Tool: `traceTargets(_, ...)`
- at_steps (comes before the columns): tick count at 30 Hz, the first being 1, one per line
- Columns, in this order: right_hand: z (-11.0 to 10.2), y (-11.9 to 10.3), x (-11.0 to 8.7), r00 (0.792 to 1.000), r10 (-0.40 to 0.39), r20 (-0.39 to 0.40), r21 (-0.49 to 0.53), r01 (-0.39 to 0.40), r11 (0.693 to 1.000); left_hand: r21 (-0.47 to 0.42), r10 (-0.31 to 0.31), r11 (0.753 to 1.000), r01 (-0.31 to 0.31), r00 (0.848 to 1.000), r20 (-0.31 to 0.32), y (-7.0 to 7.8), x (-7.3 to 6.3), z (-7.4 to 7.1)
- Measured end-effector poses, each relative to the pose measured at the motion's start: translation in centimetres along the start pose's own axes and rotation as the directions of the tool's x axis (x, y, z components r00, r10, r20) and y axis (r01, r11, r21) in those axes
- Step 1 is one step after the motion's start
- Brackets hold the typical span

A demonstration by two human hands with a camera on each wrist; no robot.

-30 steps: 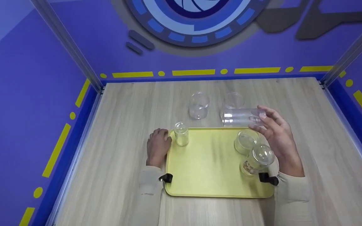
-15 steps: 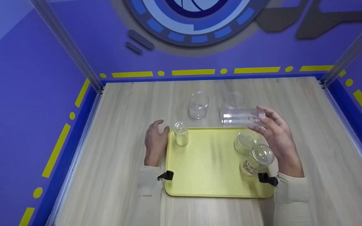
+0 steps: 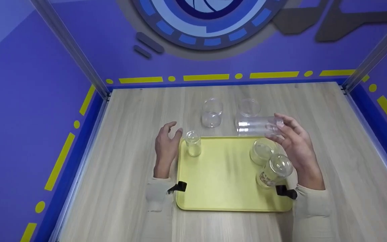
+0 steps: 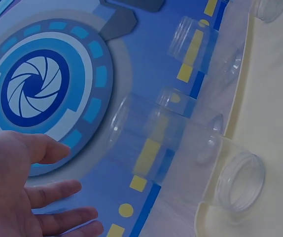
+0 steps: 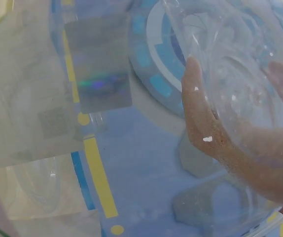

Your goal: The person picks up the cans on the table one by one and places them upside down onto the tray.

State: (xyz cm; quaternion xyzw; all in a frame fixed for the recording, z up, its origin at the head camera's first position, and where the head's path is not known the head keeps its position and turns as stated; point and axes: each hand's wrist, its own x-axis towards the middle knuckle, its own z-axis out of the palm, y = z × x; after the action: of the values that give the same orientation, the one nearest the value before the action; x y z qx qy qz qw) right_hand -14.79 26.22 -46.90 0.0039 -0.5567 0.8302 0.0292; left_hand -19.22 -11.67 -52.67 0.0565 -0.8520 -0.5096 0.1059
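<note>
My right hand grips one end of a clear plastic cylindrical jar, held on its side by the tray's far edge. In the right wrist view, the fingers of that hand curl round the jar's clear end. My left hand is off the left edge of the yellow tray, thumb and fingers apart, holding nothing. Close to its thumb, a small clear bottle stands on the tray's far left corner; the left wrist view shows its threaded neck turned down onto the tray.
On the tray's right side stand a short clear jar and a taller printed jar, bottom up. Behind the tray are two more clear jars. Purple panels wall in the wooden table.
My left hand has left the tray's left edge and moved slightly away from me, its curled fingers now spread. My right hand and its jar have barely moved.
</note>
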Motion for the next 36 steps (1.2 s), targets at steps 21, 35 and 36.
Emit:
traceTargets(21,0.4,-0.3,-0.1,1.000,0.005,0.008,-0.013,-0.005,1.000,-0.200,0.144,0.969,-0.143,0.990,-0.011,4.0,-0.7,0.0)
traceTargets(35,0.7,-0.4,-0.4,1.000,0.006,0.016,-0.011,-0.006,1.000,-0.331,0.168,0.934,-0.135,0.983,0.074,6.2,-1.5,2.0)
traceTargets(36,0.7,-0.4,-0.4,1.000,0.006,0.017,-0.011,-0.006,1.000,-0.343,0.170,0.930,-0.133,0.982,0.082,6.4,-1.5,2.2)
